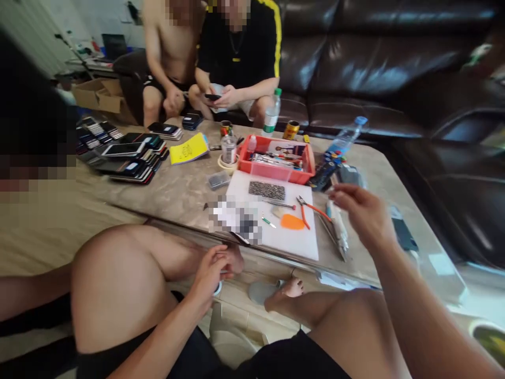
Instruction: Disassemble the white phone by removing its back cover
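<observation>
My left hand (pixel 213 273) hangs in front of the table edge between my knees, its fingers loosely bent and apart, with nothing seen in it. Raised over the right side of the table, my right hand (pixel 365 213) has thumb and fingers pinched together; what they hold, if anything, is too small to make out. Near it lie orange-handled cutting pliers (pixel 305 213) and a white, plastic-wrapped bundle (pixel 337 229). A white mat (pixel 292 247) bears a patterned metal plate (pixel 266 190), an orange pick (pixel 292 221), a small green-handled blade (pixel 269 221) and a pixelated object (pixel 239 218).
A red tray (pixel 272 172) of tools stands behind the mat. Stacked phones (pixel 136 158) and a yellow pad (pixel 190 149) lie to the left. Two bottles (pixel 271 113) and a can (pixel 291 129) stand farther back. Two people sit on the dark sofa (pixel 355 68) opposite.
</observation>
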A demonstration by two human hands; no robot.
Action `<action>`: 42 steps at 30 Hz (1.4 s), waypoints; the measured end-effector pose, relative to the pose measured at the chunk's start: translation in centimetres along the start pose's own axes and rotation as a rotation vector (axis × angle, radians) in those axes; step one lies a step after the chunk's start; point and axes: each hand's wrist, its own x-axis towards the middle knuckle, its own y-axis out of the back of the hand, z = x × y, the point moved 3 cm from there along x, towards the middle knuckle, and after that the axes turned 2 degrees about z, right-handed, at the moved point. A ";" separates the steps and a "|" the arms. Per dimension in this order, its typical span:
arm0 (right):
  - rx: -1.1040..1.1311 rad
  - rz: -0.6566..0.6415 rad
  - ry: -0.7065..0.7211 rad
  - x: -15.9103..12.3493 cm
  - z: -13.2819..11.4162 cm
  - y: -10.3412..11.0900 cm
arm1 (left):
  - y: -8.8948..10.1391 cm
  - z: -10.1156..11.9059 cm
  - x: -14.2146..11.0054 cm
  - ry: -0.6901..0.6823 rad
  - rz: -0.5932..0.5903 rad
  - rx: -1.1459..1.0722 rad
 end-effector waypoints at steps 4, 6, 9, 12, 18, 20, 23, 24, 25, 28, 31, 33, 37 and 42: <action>0.035 -0.386 0.268 -7.6 -6.9 -7.6 | -1.1 -0.4 0.9 -0.053 -0.053 -0.033; -0.099 -0.433 0.388 -9.9 -9.2 -10.9 | -1.1 -1.3 1.3 -0.072 -0.060 -0.018; -0.347 -0.457 0.435 -11.4 -11.0 -14.5 | -0.7 -2.9 1.6 -0.104 -0.064 0.060; -0.574 -0.460 0.415 -11.5 -11.4 -16.5 | -0.3 -4.2 1.4 -0.138 -0.046 0.176; -0.803 -0.504 0.338 -11.5 -11.7 -17.8 | -1.6 -3.5 -1.5 -0.218 -0.095 0.345; -0.840 -0.513 0.337 -11.6 -12.1 -18.0 | -2.1 -2.7 -3.0 -0.244 -0.129 0.357; -0.884 -0.515 0.340 -11.7 -12.6 -18.2 | -2.4 -1.8 -5.2 -0.280 -0.173 0.344; -0.898 -0.517 0.332 -11.7 -12.7 -18.3 | -2.4 -1.6 -5.8 -0.287 -0.188 0.340; -0.909 -0.520 0.326 -11.8 -12.8 -18.3 | -2.3 -1.4 -6.4 -0.291 -0.204 0.338; -0.924 -0.515 0.313 -11.9 -13.0 -18.4 | -2.0 -1.2 -7.5 -0.305 -0.246 0.337; -0.908 -0.503 0.300 -12.2 -13.3 -18.5 | -1.6 -1.3 -7.8 -0.325 -0.243 0.342; -0.899 -0.495 0.270 -12.4 -13.5 -18.4 | -1.5 -1.7 -7.8 -0.327 -0.230 0.354; -0.879 -0.491 0.220 -12.8 -14.0 -18.3 | -1.7 -2.8 -7.4 -0.318 -0.190 0.386; -0.827 -0.463 0.197 -13.7 -15.3 -17.8 | -1.6 -3.1 -7.1 -0.369 -0.172 0.379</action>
